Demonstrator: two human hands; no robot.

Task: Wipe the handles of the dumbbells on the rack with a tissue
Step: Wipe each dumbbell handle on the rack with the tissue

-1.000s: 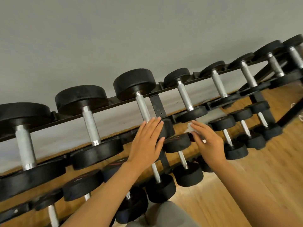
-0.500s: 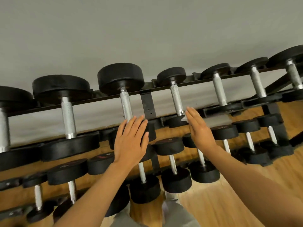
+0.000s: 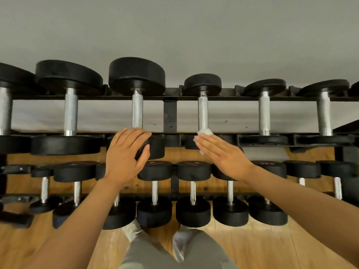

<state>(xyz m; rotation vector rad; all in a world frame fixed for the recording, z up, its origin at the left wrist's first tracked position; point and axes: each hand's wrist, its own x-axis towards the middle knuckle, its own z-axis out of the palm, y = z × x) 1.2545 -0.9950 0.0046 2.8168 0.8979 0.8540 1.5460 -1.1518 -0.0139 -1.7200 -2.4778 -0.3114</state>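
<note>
A black two-tier rack (image 3: 170, 113) holds black dumbbells with knurled silver handles. My right hand (image 3: 223, 155) reaches up with straight fingers. It holds a crumpled white tissue (image 3: 205, 132) under its fingertips, against the lower end of a top-row handle (image 3: 203, 111). The thumb is hidden, and a scrap of tissue shows below the palm. My left hand (image 3: 126, 156) rests flat over the near head (image 3: 155, 148) of the neighbouring dumbbell. Its fingertips lie at the foot of that dumbbell's handle (image 3: 137, 111).
Larger dumbbells (image 3: 71, 111) fill the top row to the left, and two more (image 3: 264, 113) stand to the right. The lower row holds several small dumbbells (image 3: 193, 193). A grey wall rises behind, with wooden floor (image 3: 272, 247) and my grey-trousered legs (image 3: 155, 255) below.
My right hand has risen with the tissue from the lower row to the foot of the top-row handle. The left hand stays on its dumbbell head. The view has levelled out.
</note>
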